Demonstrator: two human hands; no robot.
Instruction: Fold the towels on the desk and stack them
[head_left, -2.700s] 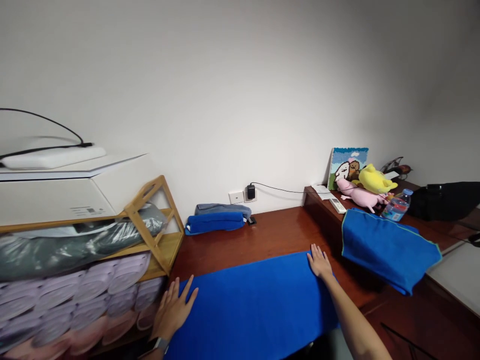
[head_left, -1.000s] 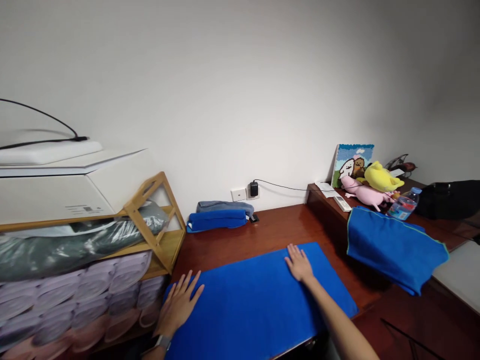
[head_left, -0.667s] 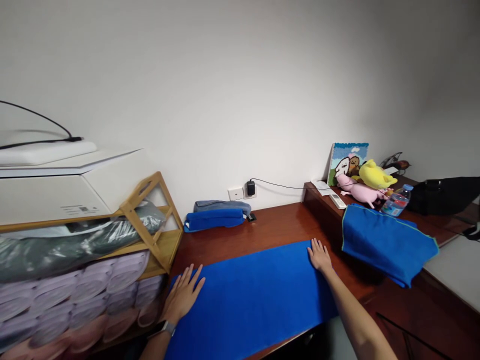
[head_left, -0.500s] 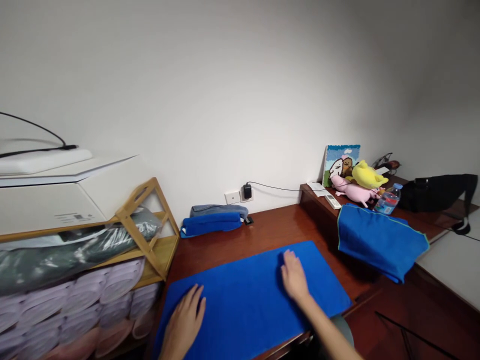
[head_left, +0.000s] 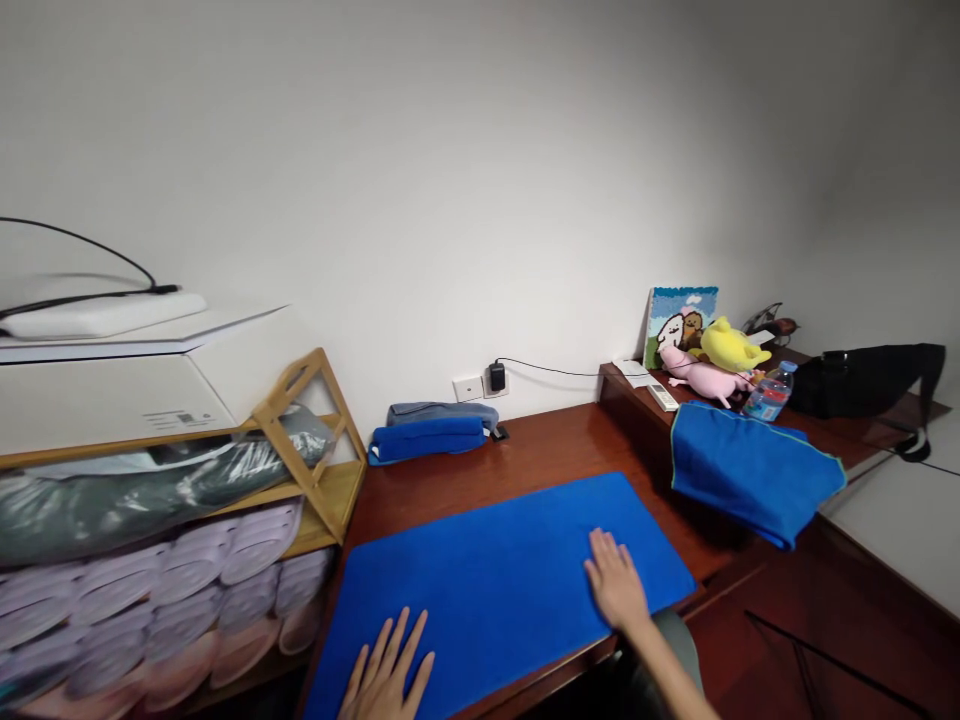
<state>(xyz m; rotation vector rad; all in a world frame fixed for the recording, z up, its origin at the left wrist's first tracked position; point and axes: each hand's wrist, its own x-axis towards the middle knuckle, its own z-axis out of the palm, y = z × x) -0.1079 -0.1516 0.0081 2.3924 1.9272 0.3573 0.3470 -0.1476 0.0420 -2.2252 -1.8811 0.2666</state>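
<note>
A blue towel point(head_left: 510, 570) lies spread flat on the reddish-brown wooden table point(head_left: 555, 440). Near its front left part, my left hand point(head_left: 386, 675) rests palm down with fingers spread; the wrist is cut off by the lower edge of the view. My right hand point(head_left: 616, 582) lies flat on the towel's right part, fingers stretched out. Neither hand grips anything. Behind the towel, by the wall, sits a folded blue towel point(head_left: 427, 438) with a grey-blue cloth point(head_left: 442, 411) behind it.
On the right, a blue cloth with green edging point(head_left: 754, 470) hangs over the raised shelf point(head_left: 637, 400). Plush toys point(head_left: 705, 376), a bottle point(head_left: 770, 393), a remote point(head_left: 663, 397) and a black bag point(head_left: 862, 385) are there too. A wooden rack point(head_left: 341, 490) with slippers point(head_left: 187, 560) stands left.
My left hand has moved toward the front edge and its fingers have spread. My right hand has shifted nearer and slightly right on the towel. The view has turned a little.
</note>
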